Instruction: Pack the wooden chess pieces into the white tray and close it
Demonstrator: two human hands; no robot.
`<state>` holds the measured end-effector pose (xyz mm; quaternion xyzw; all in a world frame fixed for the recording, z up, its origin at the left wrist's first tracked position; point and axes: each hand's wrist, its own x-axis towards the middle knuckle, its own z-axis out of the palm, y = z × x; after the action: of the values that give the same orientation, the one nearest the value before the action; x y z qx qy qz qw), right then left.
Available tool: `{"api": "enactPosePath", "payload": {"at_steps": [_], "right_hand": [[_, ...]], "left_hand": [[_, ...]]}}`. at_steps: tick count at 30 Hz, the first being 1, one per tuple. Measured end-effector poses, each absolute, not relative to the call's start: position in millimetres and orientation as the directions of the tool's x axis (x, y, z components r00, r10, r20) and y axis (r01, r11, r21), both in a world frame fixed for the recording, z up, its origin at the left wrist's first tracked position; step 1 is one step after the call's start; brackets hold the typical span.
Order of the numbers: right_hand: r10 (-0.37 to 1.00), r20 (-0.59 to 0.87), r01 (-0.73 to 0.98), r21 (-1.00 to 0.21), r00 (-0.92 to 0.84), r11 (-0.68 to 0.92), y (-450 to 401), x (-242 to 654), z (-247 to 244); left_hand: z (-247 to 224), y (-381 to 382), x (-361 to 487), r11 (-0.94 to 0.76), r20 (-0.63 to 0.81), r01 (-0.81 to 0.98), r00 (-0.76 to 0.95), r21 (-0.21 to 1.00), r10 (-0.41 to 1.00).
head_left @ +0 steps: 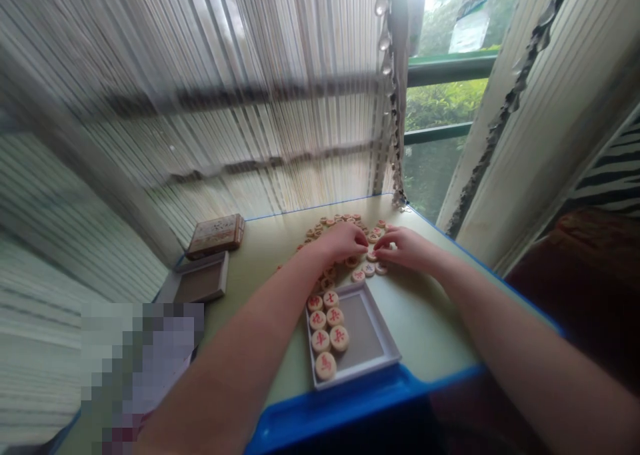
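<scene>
Round wooden pieces (pixel 359 276) with red or dark characters lie scattered at the middle of the pale green table. My left hand (pixel 349 240) is above the pile, its fingers closed in a pinch; what they hold, if anything, is hidden. Just to the right, my right hand (pixel 400 246) is at a piece (pixel 372 255), thumb and finger pinched at its edge. Nearer the front edge lies an open shallow box (pixel 367 335), with several red-character pieces (pixel 326 366) in two columns along its left side.
A second shallow tray (pixel 203 280) and a patterned wooden box (pixel 216 235) sit at the table's left. String curtains (pixel 240 108) hang behind it. A blue rim (pixel 340 396) edges the table (pixel 425 348).
</scene>
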<state>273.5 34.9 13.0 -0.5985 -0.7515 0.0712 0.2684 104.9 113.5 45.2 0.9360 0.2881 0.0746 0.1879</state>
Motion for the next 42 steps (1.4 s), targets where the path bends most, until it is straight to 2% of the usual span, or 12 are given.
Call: {"api": "enactPosePath", "payload": {"at_steps": [4,7,10,12,14,18,21,25,32,37,42], "right_hand": [[0.936,0.342,0.885,-0.406,-0.083,0.227,40,275,9],[0.911,0.413,0.894,-0.411,0.005,0.182,44,278,6],[0.857,0.498,0.893,-0.436,0.135,0.113,50,284,1],[0.848,0.504,0.901,-0.428,0.167,0.076,55,287,-3],[0.870,0.467,0.909,-0.413,0.160,0.055,59,288,-8],[0.914,0.397,0.917,-0.389,0.085,0.083,63,286,-13],[0.907,0.416,0.919,-0.379,0.064,0.109,64,286,-13],[0.871,0.475,0.924,-0.376,0.127,0.070,64,290,-10],[0.885,0.433,0.929,-0.370,0.170,0.002,60,292,-8],[0.866,0.457,0.911,-0.413,0.203,0.004,61,288,-9],[0.868,0.490,0.923,-0.365,0.077,0.124,58,276,-7]], "left_hand": [[40,114,102,-0.760,0.020,0.506,0.827,0.409,0.562],[38,115,102,-0.763,0.035,0.503,0.825,0.405,0.563],[37,120,100,-0.750,0.141,0.517,0.777,0.412,0.614],[38,127,97,-0.723,0.241,0.563,0.697,0.400,0.675],[38,135,91,-0.681,0.280,0.623,0.624,0.384,0.729],[37,144,81,-0.598,0.224,0.697,0.559,0.396,0.798],[36,143,82,-0.608,0.189,0.694,0.585,0.386,0.788],[34,136,89,-0.651,0.197,0.677,0.625,0.344,0.755],[32,131,94,-0.684,0.250,0.662,0.638,0.307,0.729],[29,134,93,-0.689,0.286,0.644,0.628,0.332,0.724],[29,136,89,-0.637,0.279,0.653,0.575,0.410,0.769]]}}
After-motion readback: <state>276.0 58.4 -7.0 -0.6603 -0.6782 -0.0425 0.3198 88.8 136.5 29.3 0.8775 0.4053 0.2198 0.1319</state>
